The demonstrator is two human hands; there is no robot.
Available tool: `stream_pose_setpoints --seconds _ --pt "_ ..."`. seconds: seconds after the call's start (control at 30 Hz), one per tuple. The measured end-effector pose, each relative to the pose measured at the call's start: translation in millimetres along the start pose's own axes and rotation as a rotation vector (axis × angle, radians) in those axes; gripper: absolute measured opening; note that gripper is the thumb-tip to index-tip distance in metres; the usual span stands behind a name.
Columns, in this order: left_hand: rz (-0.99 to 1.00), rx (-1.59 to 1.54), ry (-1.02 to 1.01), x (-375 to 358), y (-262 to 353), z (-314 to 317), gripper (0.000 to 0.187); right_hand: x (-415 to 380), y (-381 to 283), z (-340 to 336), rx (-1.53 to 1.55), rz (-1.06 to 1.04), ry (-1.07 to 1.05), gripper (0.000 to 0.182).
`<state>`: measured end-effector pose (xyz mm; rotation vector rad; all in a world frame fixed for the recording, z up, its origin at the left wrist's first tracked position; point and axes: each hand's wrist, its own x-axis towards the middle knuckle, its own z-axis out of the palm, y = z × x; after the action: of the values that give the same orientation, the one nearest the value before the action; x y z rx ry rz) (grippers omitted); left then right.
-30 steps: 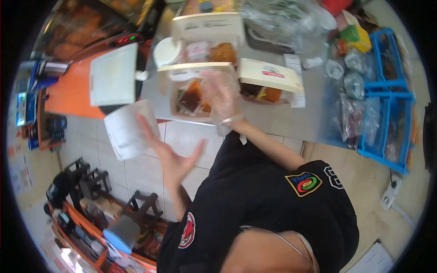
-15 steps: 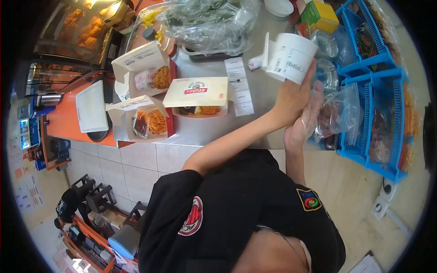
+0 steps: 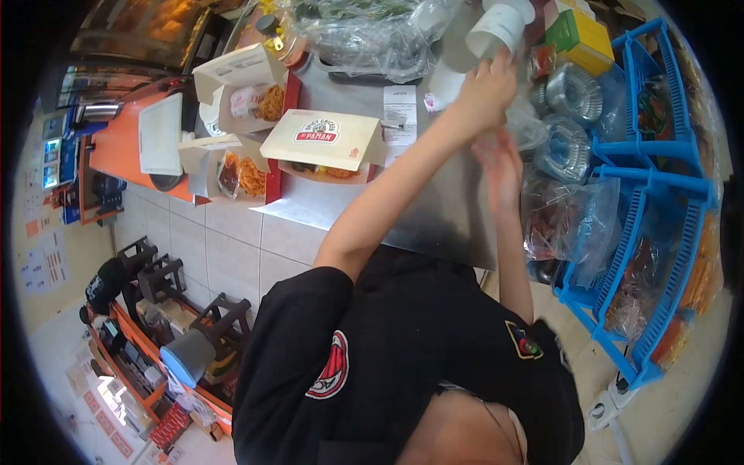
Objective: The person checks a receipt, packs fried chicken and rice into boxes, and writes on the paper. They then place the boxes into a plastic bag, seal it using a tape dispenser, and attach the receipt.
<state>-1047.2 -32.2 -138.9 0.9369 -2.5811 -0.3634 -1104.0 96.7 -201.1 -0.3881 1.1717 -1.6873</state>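
White paper cup [image 3: 496, 32], upper right of frame, best handled lightly against denting; left hand [image 3: 490, 91] at it, grip unclear; right hand [image 3: 501, 167] below, closure unclear

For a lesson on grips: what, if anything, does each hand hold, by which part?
The left hand is at the near side of the white cup; whether it grips cannot be told. The right hand shows no clear hold.

Three boxes [image 3: 322, 139] on the desk [image 3: 422, 205] left of centre, receipt [image 3: 400, 116] to their right, tray [image 3: 372, 76] behind at top centre, cup [image 3: 496, 31] upper right, tubs [image 3: 573, 97] between cup and far-right baskets [image 3: 647, 152]
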Motion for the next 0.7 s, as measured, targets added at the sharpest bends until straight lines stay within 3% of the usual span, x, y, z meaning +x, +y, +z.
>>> stream_pose_setpoints --seconds 0.03,0.07,0.1,0.17,0.2,0.23,0.3,0.33,0.4,0.43,0.5,0.57,0.6,0.67,0.7 --pt "0.023 -0.155 0.051 -6 -12 -13 0.084 24 10 -1 -0.224 -0.107 0.151 0.034" --pt "0.057 -0.251 0.218 -21 -14 -46 0.070 38 16 0 -0.451 -0.219 0.292 0.032" --pt "0.095 -0.336 0.394 -41 -10 -86 0.056 38 19 9 -0.454 -0.217 0.266 0.032" --pt "-0.063 -0.695 0.414 -95 -11 -144 0.036 24 34 38 -0.665 -0.406 0.013 0.031" --pt "-0.295 -0.783 0.416 -127 1 -169 0.027 24 42 56 -0.877 -0.599 -0.173 0.029" --pt "-0.219 -0.717 0.470 -160 -3 -173 0.038 29 51 73 -1.082 -0.793 -0.365 0.028" --pt "-0.396 -0.868 0.309 -217 1 -169 0.054 56 84 91 -1.195 -0.790 -0.661 0.027" --pt "-0.500 -1.008 0.224 -239 3 -155 0.058 72 96 94 -1.194 -0.785 -0.668 0.027" --pt "-0.506 -0.922 0.027 -260 5 -113 0.064 93 108 90 -1.447 -0.850 -0.877 0.030" --pt "-0.489 -0.901 -0.034 -265 5 -85 0.064 91 103 87 -1.451 -0.846 -0.874 0.030" --pt "-0.323 -0.989 -0.084 -268 -2 -21 0.067 85 76 84 -1.494 -0.933 -0.659 0.030" --pt "-0.423 -1.353 -0.080 -248 7 13 0.071 67 34 74 -1.384 -1.041 -0.515 0.030" --pt "-0.503 -1.566 -0.101 -235 9 27 0.071 54 9 68 -1.343 -0.998 -0.434 0.030" --pt "-0.459 -1.434 -0.111 -219 -2 64 0.074 25 -43 55 -1.218 -0.875 -0.298 0.029" --pt "-0.395 -1.116 -0.127 -211 -4 69 0.078 8 -62 46 -1.132 -0.795 -0.246 0.027"
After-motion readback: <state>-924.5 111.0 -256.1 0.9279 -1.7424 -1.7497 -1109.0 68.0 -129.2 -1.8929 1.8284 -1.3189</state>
